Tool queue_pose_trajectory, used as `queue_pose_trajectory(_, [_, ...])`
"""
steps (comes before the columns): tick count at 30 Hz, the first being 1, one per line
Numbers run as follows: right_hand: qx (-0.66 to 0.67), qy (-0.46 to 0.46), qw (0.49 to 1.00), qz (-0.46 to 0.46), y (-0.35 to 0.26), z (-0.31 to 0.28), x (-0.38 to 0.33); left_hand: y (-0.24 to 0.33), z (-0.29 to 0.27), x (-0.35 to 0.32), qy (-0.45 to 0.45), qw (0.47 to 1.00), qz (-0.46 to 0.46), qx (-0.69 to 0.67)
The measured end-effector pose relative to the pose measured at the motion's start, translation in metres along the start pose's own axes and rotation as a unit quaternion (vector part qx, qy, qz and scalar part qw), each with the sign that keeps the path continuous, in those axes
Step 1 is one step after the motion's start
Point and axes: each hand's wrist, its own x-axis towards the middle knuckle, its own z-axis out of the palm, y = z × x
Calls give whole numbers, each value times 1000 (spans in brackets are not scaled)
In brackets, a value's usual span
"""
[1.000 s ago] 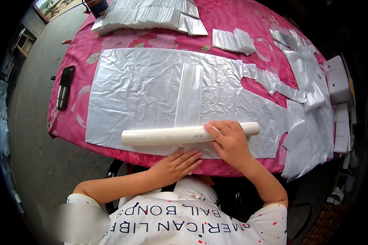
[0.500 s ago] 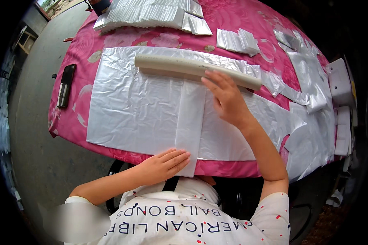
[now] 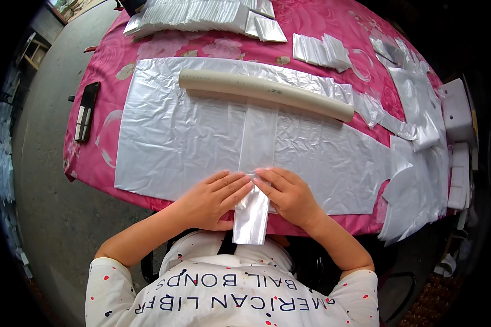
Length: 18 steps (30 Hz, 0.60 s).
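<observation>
A long, narrow folded strip of clear plastic film (image 3: 259, 131) runs down the middle of a wide white plastic sheet (image 3: 174, 141). Its shiny near end hangs past the table edge toward me. My left hand (image 3: 215, 199) lies on the strip's left edge, fingers stretched out and thumb apart. From the other side my right hand (image 3: 290, 197) rests on it, fingers extended and its thumb hidden. The two sets of fingertips almost meet over the film. Beyond them a beige tube (image 3: 264, 92) lies across the sheet and the strip's far part, touched by neither hand.
Stacks of folded plastic packets (image 3: 196, 19) stand at the far left, with a smaller row (image 3: 322, 52) right of them. More loose film (image 3: 417, 180) drapes over the right side. A black phone-like object (image 3: 87, 111) lies on the pink tablecloth (image 3: 106, 103) at left.
My right hand has left the tube and come down toward me to the strip beside my left hand. My left hand has shifted slightly forward. The strip's near end now looks shinier.
</observation>
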Motion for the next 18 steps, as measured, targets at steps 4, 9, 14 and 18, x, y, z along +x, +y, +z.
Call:
queue_pose_trajectory(4, [43,10,998,48,2,-2,-2,0,2,4,37,997,-64,-38])
queue_pose_trajectory(9, [206,8,945,254,2,-13,16,-6,0,16,92,969,-161,-163])
queue_pose_trajectory(14, [348,-72,802,480,17,-21,43,-2,-1,26,146,968,-183,-86])
queue_pose_trajectory(18, [351,-122,782,501,20,-28,55,9,19,36,30,986,-150,62])
